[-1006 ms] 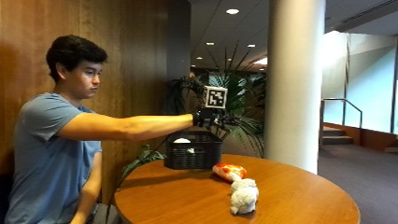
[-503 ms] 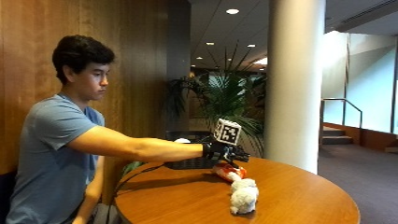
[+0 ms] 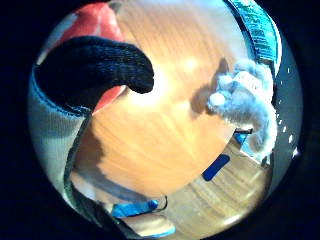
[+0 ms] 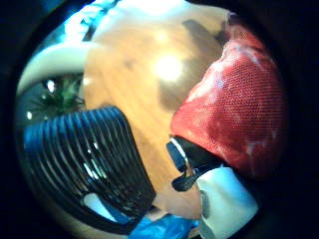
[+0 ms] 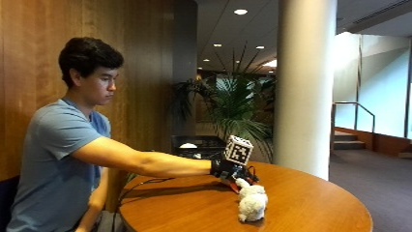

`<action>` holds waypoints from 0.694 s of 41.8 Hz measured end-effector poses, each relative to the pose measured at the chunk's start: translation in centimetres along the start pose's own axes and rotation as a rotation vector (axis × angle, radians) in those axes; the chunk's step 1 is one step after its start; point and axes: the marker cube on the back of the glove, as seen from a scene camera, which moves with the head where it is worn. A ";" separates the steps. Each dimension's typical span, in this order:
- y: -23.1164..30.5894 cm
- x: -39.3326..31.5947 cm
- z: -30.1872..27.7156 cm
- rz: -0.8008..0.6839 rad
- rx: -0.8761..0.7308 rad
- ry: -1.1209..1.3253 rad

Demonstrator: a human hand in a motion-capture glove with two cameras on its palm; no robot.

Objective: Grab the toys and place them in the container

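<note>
**Gloved hand down on the red toy, white plush beside it**

Red toy [image 4: 234,109] sits on the round wooden table [image 5: 309,208] – mesh-textured fabric with pale patches, filling much of the thumb-side palm view, so it is right up against the palm. From the outside view only a sliver of red [image 5: 233,186] shows under the hand. The gloved right hand [image 5: 227,170] is on top of it, arm stretched out across the table. In the little-finger-side view one black-gloved finger [image 3: 100,67] curls over the red toy [image 3: 100,25]; the curl suggests a grip on the toy, though I can't see the other fingers or the thumb closing round it.

White plush toy [image 5: 252,203] lies on the table just beside the hand, on the side nearer the table's front edge. It looks to be touching or nearly touching the red toy – can't tell which. Same plush shows in the little-finger-side view [image 3: 245,102], lying on the wood, apart from the curled finger.

Container: a dark ribbed basket [image 4: 89,159] stands on the table near the red toy, with bare wood between them. In the outside view it [image 5: 196,146] is behind the outstretched arm, at the far edge of the table, something white [image 5: 188,145] showing in it.

Person sits at the table's left side, looking toward the hand.
</note>
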 end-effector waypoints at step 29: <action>1.9 3.1 -2.0 0.154 0.147 0.020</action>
